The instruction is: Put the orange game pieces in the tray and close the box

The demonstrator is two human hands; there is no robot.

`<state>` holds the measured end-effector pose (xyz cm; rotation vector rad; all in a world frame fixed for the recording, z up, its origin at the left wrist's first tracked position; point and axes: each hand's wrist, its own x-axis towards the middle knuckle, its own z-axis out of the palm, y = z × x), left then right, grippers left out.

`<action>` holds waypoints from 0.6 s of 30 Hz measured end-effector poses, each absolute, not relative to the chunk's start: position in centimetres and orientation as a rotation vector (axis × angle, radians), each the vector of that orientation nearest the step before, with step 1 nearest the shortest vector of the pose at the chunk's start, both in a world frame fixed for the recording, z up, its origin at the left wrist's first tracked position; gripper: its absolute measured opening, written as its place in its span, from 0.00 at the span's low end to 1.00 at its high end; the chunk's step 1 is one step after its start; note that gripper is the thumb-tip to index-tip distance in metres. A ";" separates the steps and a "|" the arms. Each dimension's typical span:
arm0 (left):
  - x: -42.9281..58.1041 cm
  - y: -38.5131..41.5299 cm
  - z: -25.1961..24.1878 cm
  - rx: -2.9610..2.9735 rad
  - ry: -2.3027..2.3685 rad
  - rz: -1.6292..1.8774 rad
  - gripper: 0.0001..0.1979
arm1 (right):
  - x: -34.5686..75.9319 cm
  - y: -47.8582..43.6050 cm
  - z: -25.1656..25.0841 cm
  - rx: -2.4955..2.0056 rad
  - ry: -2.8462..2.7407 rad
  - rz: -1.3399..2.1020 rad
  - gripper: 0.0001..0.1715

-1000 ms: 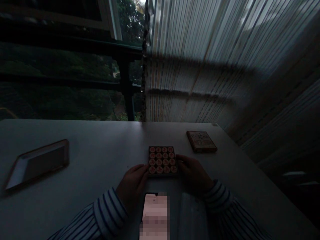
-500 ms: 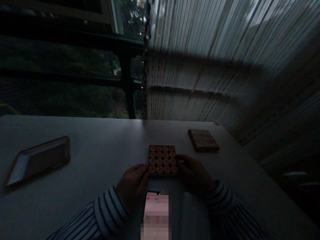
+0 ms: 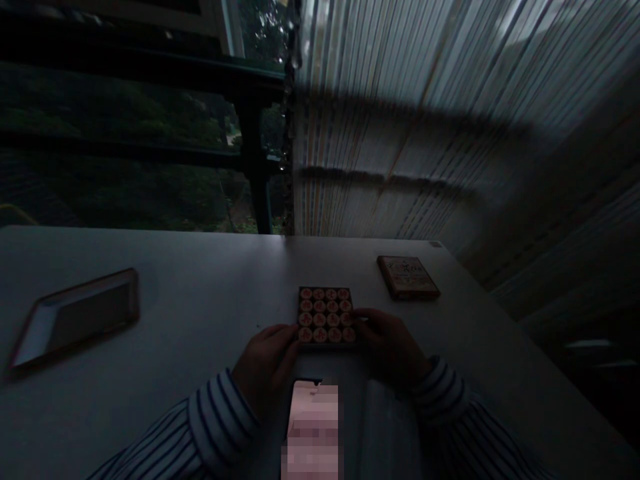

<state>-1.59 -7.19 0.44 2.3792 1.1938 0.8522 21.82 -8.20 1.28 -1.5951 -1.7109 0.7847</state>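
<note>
A small square box [image 3: 325,315] filled with round pale game pieces marked in red sits on the grey table [image 3: 210,300] just ahead of me. My left hand [image 3: 265,363] curls against the box's near left corner. My right hand [image 3: 387,347] grips its right side, fingers bent round the edge. Both sleeves are striped. A lit phone [image 3: 313,427] lies between my wrists, close to my body.
A flat brown box lid [image 3: 409,277] lies at the back right of the table. A shallow rectangular tray [image 3: 75,319] rests at the left. Vertical blinds [image 3: 425,120] hang behind the table and a dark window [image 3: 125,133] is at the left. The room is dim.
The view shifted slightly; the box and both hands stay in the same hold, with hardly any motion.
</note>
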 end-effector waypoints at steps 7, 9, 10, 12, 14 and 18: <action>-1.7 -7.3 0.4 2.363 1.202 0.844 0.14 | 21.8 -8.3 1.5 -1.602 -1.714 0.798 0.15; -1.6 -7.3 0.4 2.362 1.189 0.842 0.14 | 21.8 -8.3 1.6 -1.610 -1.720 0.799 0.15; -1.6 -7.3 0.4 2.362 1.177 0.835 0.14 | 21.8 -8.3 1.7 -1.613 -1.724 0.799 0.15; -1.6 -7.3 0.4 2.365 1.173 0.835 0.14 | 21.8 -8.3 1.7 -1.617 -1.728 0.794 0.15; -1.6 -7.3 0.4 2.379 1.184 0.852 0.14 | 21.7 -8.3 1.8 -1.617 -1.722 0.788 0.15; -1.6 -7.3 0.3 2.410 1.189 0.889 0.14 | 21.6 -8.3 1.7 -1.616 -1.707 0.795 0.16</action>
